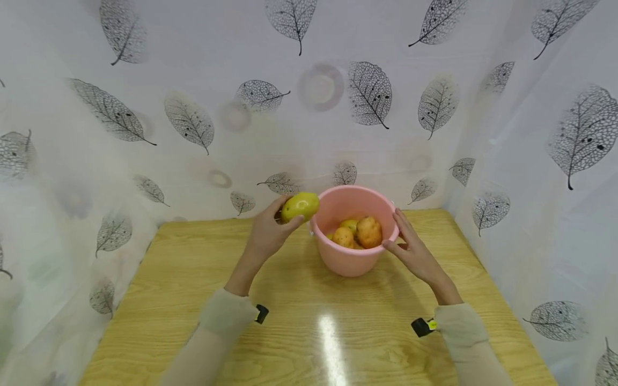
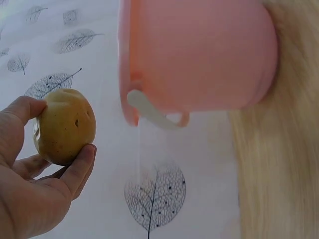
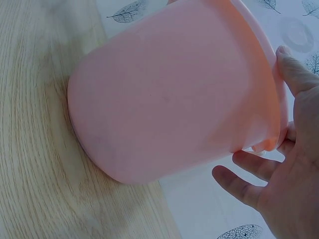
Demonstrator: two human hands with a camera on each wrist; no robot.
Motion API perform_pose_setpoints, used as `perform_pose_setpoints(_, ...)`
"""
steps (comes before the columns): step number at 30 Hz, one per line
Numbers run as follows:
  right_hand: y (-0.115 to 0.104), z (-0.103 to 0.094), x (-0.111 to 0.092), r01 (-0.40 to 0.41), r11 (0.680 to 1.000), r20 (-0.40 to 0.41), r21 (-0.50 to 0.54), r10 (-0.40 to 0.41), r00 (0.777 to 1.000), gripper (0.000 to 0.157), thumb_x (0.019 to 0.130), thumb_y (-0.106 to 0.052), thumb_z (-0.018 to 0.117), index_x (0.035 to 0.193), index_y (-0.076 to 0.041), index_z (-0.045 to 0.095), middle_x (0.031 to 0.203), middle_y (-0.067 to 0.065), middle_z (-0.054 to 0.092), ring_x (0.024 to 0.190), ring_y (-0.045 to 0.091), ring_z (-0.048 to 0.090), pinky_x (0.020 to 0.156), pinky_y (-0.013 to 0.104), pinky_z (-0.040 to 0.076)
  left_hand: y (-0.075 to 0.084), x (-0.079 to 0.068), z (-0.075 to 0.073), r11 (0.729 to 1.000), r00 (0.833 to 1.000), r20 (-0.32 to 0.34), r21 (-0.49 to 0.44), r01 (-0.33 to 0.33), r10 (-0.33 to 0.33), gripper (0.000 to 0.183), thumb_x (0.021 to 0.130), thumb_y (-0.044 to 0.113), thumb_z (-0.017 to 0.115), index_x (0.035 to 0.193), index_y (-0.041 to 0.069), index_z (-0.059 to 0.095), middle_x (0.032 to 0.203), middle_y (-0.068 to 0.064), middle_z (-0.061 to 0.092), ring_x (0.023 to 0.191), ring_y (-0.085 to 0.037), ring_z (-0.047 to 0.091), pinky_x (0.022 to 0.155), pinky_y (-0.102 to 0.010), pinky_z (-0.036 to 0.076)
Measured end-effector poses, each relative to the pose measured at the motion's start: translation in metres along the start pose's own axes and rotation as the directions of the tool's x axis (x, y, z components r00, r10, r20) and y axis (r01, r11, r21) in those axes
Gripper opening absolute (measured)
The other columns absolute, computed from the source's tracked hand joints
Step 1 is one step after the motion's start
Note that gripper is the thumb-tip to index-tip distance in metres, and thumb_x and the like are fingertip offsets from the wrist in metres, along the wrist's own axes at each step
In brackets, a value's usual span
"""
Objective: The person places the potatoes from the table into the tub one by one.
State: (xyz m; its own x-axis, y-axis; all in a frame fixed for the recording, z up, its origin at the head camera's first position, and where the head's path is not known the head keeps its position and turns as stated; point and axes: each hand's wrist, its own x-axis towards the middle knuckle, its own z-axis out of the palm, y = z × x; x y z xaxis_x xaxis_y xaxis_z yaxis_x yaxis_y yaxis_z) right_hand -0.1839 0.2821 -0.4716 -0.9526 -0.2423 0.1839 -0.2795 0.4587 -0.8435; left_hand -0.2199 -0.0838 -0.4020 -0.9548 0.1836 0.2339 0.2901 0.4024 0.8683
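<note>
My left hand (image 1: 271,228) holds a yellow, potato-like oval (image 1: 300,207) between thumb and fingers, just left of the pink bucket's rim and a little above it. Small dark pits mark the potato (image 2: 66,127) in the left wrist view. The pink bucket (image 1: 350,262) stands upright on the table. At its right side my right hand (image 1: 416,256) holds the rim, thumb toward the front and fingers along the outer wall. In the right wrist view, the thumb and a finger of the right hand (image 3: 294,174) touch the bucket (image 3: 169,99) near its rim.
Inside the bucket lie several orange-brown, potato-like pieces (image 1: 369,232) and yellow ones. A pale handle (image 2: 152,109) hangs at the bucket's side. The wooden table (image 1: 289,332) meets a leaf-patterned white curtain (image 1: 309,134) at the back and both sides.
</note>
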Motion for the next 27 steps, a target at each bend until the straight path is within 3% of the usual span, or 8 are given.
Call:
perform_pose_setpoints(2, 0.000, 0.000, 0.000, 0.006, 1.000, -0.001, 0.006, -0.006, 1.000, 0.080, 0.107, -0.020, 0.060, 0.167, -0.014, 0.008, 0.173, 0.009, -0.004, 0.149, 0.043, 0.030, 0.101, 0.016, 0.043, 0.001, 0.003, 0.007, 1.000, 1.000, 0.007, 0.001, -0.004, 0.004, 0.063, 0.096, 0.027, 0.076, 0.149, 0.004, 0.052, 0.132, -0.017, 0.063, 0.108, -0.029, 0.063, 0.092, -0.043, 0.058)
perform_pose_setpoints(5, 0.000, 0.000, 0.000, 0.011, 1.000, -0.002, 0.016, -0.011, 1.000, 0.080, 0.107, -0.019, 0.060, 0.167, -0.013, 0.008, 0.173, 0.006, -0.004, 0.150, 0.043, 0.029, 0.098, 0.010, 0.041, 0.005, 0.006, 0.019, 1.000, 1.000, 0.012, 0.005, 0.002, -0.002, 0.063, 0.096, 0.028, 0.077, 0.149, 0.006, 0.052, 0.135, -0.015, 0.063, 0.111, -0.028, 0.063, 0.094, -0.042, 0.057)
perform_pose_setpoints(14, 0.000, 0.000, -0.001, 0.014, 1.000, -0.004, 0.016, -0.014, 1.000, 0.080, 0.107, -0.019, 0.060, 0.167, -0.014, 0.008, 0.173, 0.007, -0.004, 0.149, 0.044, 0.029, 0.099, 0.012, 0.042, 0.020, 0.018, 0.052, 0.999, 0.999, 0.036, 0.030, 0.016, -0.017, 0.064, 0.094, 0.031, 0.078, 0.148, 0.009, 0.054, 0.145, -0.010, 0.059, 0.127, -0.028, 0.059, 0.108, -0.044, 0.049)
perform_pose_setpoints(27, 0.001, 0.000, -0.001, 0.009, 1.000, -0.007, 0.020, -0.009, 1.000, 0.080, 0.106, -0.019, 0.060, 0.167, -0.014, 0.008, 0.173, 0.003, -0.004, 0.148, 0.042, 0.032, 0.098, 0.014, 0.043, 0.021, 0.034, 0.082, 1.000, 0.998, 0.065, -0.006, 0.026, -0.025, 0.065, 0.095, 0.028, 0.077, 0.152, 0.012, 0.050, 0.144, -0.011, 0.060, 0.125, -0.028, 0.059, 0.107, -0.045, 0.050)
